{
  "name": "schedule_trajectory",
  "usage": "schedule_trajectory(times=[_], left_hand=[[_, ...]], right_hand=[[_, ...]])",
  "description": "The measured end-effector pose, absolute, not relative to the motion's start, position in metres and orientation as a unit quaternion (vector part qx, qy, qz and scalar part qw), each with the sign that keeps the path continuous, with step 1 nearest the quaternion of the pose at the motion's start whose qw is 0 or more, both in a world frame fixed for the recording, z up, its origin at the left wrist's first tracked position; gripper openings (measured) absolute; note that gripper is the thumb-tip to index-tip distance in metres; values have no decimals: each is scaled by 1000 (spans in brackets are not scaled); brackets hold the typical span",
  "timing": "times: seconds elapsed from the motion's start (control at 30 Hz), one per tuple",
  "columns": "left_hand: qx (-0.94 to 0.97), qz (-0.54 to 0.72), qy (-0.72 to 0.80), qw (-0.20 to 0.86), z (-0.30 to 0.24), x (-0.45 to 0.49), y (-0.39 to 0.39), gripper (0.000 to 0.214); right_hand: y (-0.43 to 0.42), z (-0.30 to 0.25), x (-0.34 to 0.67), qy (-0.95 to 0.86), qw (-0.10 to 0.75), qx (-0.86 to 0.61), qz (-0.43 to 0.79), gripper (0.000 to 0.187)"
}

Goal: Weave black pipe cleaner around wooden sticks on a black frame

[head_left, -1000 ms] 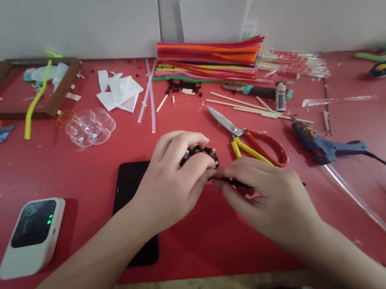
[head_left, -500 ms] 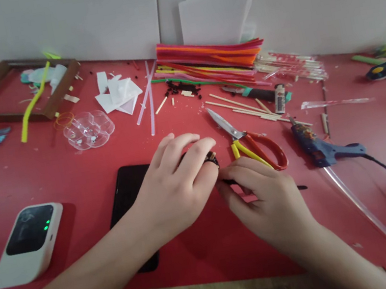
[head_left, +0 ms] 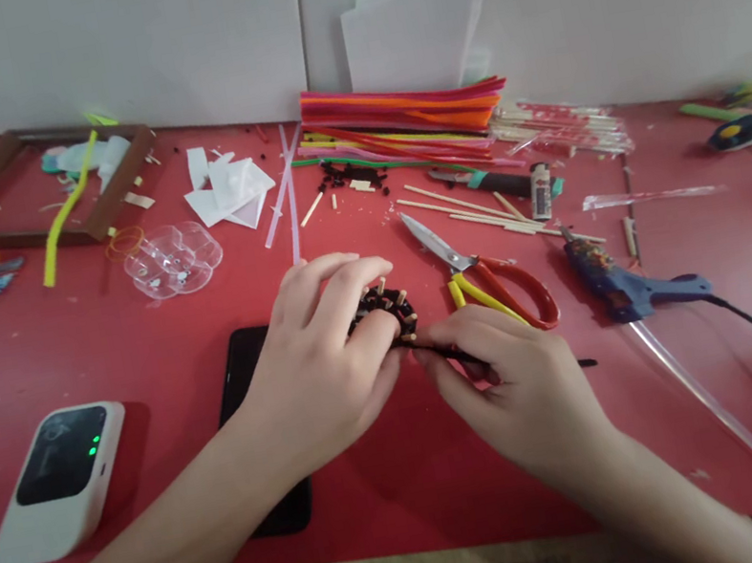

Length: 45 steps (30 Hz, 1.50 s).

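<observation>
My left hand (head_left: 330,348) is closed around a small round black piece (head_left: 405,313) with short wooden pegs standing up from its rim. Part of this piece is hidden under my fingers and thumb. A black fuzzy strip, like a pipe cleaner (head_left: 453,354), runs from its lower right edge. My right hand (head_left: 515,373) pinches that strip between thumb and fingers, and its dark tail end shows beyond the hand. Scissors (head_left: 465,266) with red and yellow handles lie just past my right hand. Beneath my left wrist is a black phone (head_left: 246,367).
Bundled coloured pipe cleaners (head_left: 401,112) lie against the wall, near thin wooden sticks (head_left: 473,214). A blue glue gun (head_left: 624,286) with a clear stick and cord lies right. A white device (head_left: 55,484), clear plastic tray (head_left: 175,259), paper scraps (head_left: 233,190) and brown frame (head_left: 11,234) are left.
My left hand has shifted slightly left and its fingers have moved, so more of the pegged black piece shows. More of the black strip is visible between my hands.
</observation>
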<state>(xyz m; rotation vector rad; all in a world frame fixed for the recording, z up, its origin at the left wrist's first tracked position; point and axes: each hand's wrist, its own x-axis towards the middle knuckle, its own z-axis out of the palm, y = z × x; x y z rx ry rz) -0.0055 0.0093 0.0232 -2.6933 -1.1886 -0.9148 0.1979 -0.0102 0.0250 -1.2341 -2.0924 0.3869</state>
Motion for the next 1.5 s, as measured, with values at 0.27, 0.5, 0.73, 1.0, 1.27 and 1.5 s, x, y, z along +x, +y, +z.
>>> schedule_trajectory(times=[0.27, 0.5, 0.73, 1.0, 1.27, 1.5], left_hand=[[-864, -312, -394, -13, 20, -7, 9, 9], [-859, -322, -387, -93, 22, -9, 7, 13], [-863, -330, -378, -51, 18, -8, 14, 16], [-869, -319, -378, 9, 17, -6, 16, 14], [-872, -319, -371, 18, 13, -6, 17, 12], [-874, -333, -352, 24, 11, -8, 19, 11]], right_hand=[[-12, 18, 188, -766, 389, -490, 147, 12], [-14, 9, 184, -781, 407, -464, 91, 13], [-13, 6, 184, -811, 379, -446, 6, 15], [-9, 13, 188, -690, 393, -557, 243, 11], [-1, 21, 195, -644, 353, -578, 356, 8], [-4, 13, 196, -764, 368, -518, 109, 14]])
